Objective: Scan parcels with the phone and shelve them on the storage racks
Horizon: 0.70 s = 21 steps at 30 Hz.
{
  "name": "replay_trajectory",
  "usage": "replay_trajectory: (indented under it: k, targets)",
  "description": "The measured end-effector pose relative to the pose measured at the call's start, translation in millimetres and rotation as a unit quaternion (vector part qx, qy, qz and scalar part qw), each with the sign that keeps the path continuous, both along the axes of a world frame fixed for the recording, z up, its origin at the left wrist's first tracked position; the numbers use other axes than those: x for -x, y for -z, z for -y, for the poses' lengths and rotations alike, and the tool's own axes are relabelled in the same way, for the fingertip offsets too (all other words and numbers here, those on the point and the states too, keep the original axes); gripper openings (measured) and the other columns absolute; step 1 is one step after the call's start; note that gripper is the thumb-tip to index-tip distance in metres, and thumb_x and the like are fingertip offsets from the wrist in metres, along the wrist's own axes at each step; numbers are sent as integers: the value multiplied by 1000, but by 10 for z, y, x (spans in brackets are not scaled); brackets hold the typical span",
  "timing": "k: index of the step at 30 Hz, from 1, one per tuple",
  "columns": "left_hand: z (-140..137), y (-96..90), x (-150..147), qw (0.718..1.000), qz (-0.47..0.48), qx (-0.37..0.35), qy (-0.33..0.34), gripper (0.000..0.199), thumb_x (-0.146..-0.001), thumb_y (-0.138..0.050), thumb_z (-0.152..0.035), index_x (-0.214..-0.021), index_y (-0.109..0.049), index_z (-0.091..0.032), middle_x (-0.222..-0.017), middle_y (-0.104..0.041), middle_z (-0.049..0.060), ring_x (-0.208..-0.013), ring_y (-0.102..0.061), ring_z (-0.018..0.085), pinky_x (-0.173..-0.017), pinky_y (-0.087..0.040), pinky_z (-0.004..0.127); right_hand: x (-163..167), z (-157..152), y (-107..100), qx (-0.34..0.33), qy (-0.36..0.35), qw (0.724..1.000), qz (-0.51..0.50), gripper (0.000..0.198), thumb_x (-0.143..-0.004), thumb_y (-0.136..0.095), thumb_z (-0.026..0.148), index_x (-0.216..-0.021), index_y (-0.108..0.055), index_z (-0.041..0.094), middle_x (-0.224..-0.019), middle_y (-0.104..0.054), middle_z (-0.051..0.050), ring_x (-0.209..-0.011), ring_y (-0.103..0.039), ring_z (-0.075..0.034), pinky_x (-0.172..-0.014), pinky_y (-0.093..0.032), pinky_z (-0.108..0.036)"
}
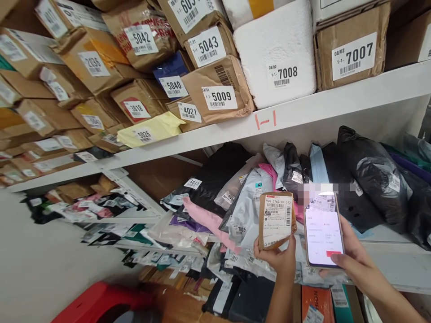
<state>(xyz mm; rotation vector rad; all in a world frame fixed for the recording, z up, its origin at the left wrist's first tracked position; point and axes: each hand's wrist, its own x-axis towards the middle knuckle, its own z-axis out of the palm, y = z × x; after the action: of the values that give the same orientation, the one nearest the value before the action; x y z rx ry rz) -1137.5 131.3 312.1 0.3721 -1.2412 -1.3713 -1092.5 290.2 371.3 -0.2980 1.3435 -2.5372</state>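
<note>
Both hands were busy, out in front of the lower shelf! The left hand had the box, small and brown, pinched at its bottom end, fingers pressed in on both sides, its printed label turned to the viewer. Just to its right, the right hand had a firm grip on the phone, fingers wrapped behind the far side, thumb down on the lit screen, right by a red button! Box and phone stood side by side, near each other but apart.

And what a crowd behind them! The grey bag, marked 7005, sat just left of the box; a pink bag stretched out farther left, and a big black bag bulged on the right. Up above ran the upper shelf, 1-1 scrawled in red on its edge, packed with parcels: the white box reading 7008, the 7007 carton to its right, the 5009 carton to its left, then a yellow packet poking over the edge. Down low, something red filled the near left, while an orange box stood at the near right.
</note>
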Motion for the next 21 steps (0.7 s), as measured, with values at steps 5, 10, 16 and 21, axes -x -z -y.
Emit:
replay_trajectory:
  k: [5, 10, 16, 21]
  targets:
    - [9, -24, 17, 1000, 5, 10, 9, 79, -54, -82, -27, -115, -32, -25, -123, -48, 13, -108, -61, 24, -68, -62, 29, 27, -2, -16, 19, -16, 1000, -15, 94, -78, -72, 20, -155, -21, 36, -127, -69, -7, -93, -71, -26, -62, -63, -36]
    - [11, -56, 50, 999, -2, 30, -11, 79, -55, -83, -33, -114, -32, -25, -125, -47, 14, -113, -60, 27, -67, -63, 30, 59, -4, -30, 27, -29, 999, -34, 89, -81, -69, 17, -154, -22, 35, -129, -68, -8, -90, -73, -26, -62, -63, -36]
    - [21, -140, 53, 999, -10, 41, -12, 81, -51, -83, -32, -112, -31, -26, -129, -45, 16, -119, -57, 29, -64, -63, 29, 140, -10, 1, 59, 10, 998, 8, 95, -76, -80, 35, -154, -24, 33, -120, -73, -9, -88, -74, -29, -53, -62, -34]
    - [31, -215, 13, 997, -22, 62, -31, 81, -49, -85, -31, -110, -32, -25, -128, -43, 17, -118, -57, 31, -60, -63, 30, 698, -122, -129, 12, 130, 988, 78, 62, -90, -60, 51, -142, -44, 21, -97, -78, -13, -77, -76, -31, -37, -51, -28]
